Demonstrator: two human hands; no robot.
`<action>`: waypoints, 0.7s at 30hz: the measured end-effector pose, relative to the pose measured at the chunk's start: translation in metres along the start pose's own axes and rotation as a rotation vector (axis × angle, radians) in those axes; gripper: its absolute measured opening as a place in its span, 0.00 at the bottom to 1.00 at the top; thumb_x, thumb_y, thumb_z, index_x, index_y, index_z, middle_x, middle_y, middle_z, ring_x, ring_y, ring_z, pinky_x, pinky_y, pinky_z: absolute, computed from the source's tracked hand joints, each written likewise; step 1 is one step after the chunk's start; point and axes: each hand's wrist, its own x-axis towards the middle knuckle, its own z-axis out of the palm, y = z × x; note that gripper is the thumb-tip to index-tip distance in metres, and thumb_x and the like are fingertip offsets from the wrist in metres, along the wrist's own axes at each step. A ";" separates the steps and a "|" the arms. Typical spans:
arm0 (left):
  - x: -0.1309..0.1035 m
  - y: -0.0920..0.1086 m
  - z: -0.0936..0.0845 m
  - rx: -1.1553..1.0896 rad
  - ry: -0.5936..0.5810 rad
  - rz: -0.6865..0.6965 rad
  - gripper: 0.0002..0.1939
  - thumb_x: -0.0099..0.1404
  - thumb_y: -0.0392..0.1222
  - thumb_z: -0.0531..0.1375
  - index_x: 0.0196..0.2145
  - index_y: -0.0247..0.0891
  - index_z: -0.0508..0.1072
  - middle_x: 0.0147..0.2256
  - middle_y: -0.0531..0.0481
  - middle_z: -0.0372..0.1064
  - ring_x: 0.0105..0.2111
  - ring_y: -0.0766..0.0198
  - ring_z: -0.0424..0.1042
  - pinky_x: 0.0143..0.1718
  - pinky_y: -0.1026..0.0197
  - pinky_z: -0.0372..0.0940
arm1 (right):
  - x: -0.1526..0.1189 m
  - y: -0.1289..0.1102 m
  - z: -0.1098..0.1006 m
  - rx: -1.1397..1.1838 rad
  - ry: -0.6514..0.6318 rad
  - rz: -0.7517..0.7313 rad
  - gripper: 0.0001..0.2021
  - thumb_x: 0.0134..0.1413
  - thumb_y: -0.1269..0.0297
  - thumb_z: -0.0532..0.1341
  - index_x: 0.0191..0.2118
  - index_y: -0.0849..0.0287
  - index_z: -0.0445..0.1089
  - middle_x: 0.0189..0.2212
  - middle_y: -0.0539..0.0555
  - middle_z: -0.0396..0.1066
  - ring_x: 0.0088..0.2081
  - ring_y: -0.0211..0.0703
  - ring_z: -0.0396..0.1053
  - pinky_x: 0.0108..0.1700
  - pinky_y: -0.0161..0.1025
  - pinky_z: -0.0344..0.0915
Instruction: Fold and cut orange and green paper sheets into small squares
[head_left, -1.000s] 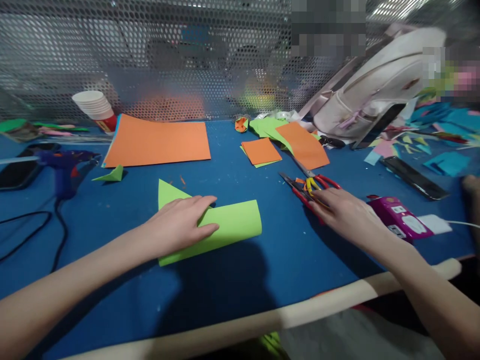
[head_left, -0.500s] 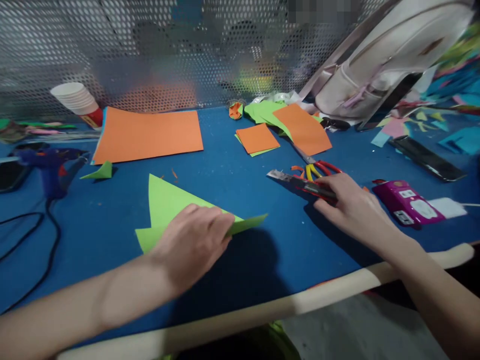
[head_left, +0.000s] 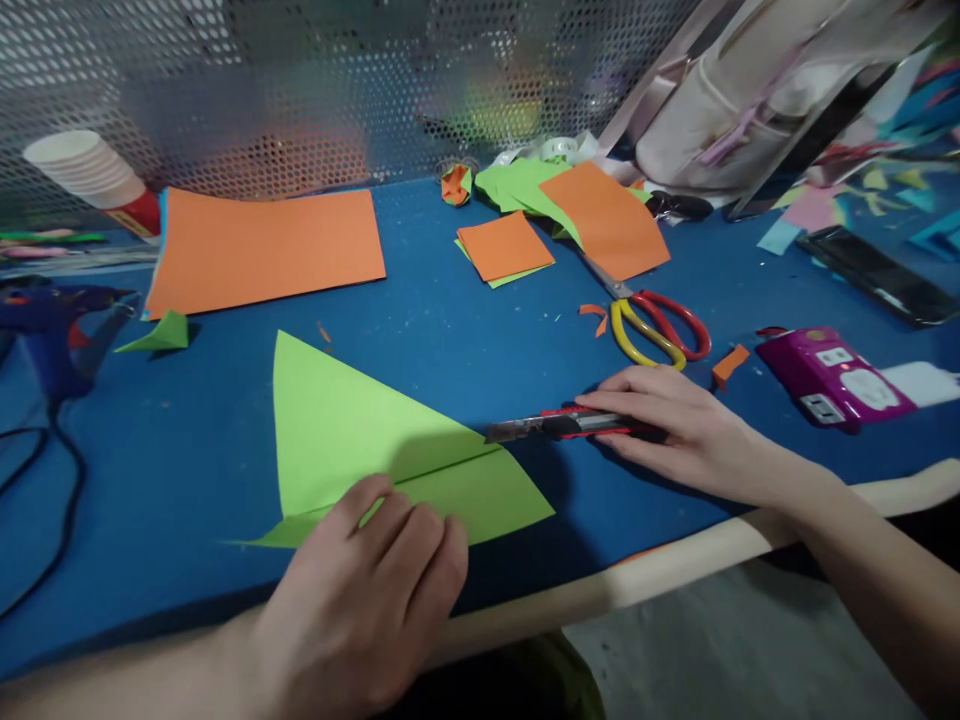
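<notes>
A folded green sheet point(head_left: 352, 420) lies near the table's front edge, its crease running to the right corner. My left hand point(head_left: 382, 590) is closed on the sheet's lower front part, fingers curled over the paper. From the right, my right hand point(head_left: 667, 430) holds a red and black utility knife point(head_left: 577, 423) between thumb and fingers. Its blade points left, and the tip is at the right end of the crease; whether it touches the paper is hard to tell.
Scissors point(head_left: 652, 325) lie just behind my right hand, a purple box point(head_left: 832, 375) to its right. Orange sheets point(head_left: 270, 250), small orange squares point(head_left: 506, 247) and paper cups point(head_left: 94, 175) stand farther back. A blue glue gun point(head_left: 56, 340) sits at left.
The green sheet has been opened out flatter, with its front flap lowered. My left hand has moved toward the front edge. My right hand has brought the knife left and nearer, away from the scissors.
</notes>
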 end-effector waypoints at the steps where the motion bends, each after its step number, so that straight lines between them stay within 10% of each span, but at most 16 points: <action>1: -0.001 0.000 0.002 0.003 0.007 -0.012 0.14 0.67 0.27 0.46 0.43 0.28 0.70 0.27 0.46 0.71 0.27 0.56 0.69 0.38 0.48 0.66 | -0.001 0.002 0.000 -0.004 -0.004 -0.016 0.18 0.62 0.72 0.58 0.57 0.56 0.65 0.43 0.58 0.70 0.42 0.46 0.70 0.44 0.44 0.67; 16: 0.001 -0.031 0.007 0.091 -0.018 -0.104 0.17 0.67 0.31 0.54 0.54 0.28 0.64 0.30 0.45 0.72 0.26 0.57 0.69 0.30 0.51 0.66 | -0.003 0.004 -0.005 -0.078 -0.082 -0.055 0.17 0.62 0.73 0.55 0.56 0.62 0.68 0.42 0.61 0.71 0.42 0.46 0.70 0.42 0.43 0.67; 21: 0.004 -0.045 0.010 0.221 -0.096 -0.148 0.26 0.68 0.33 0.54 0.63 0.33 0.58 0.56 0.32 0.65 0.55 0.40 0.67 0.51 0.38 0.65 | -0.003 0.005 -0.006 -0.061 -0.104 -0.038 0.18 0.63 0.73 0.54 0.57 0.62 0.67 0.42 0.61 0.71 0.43 0.46 0.70 0.43 0.42 0.68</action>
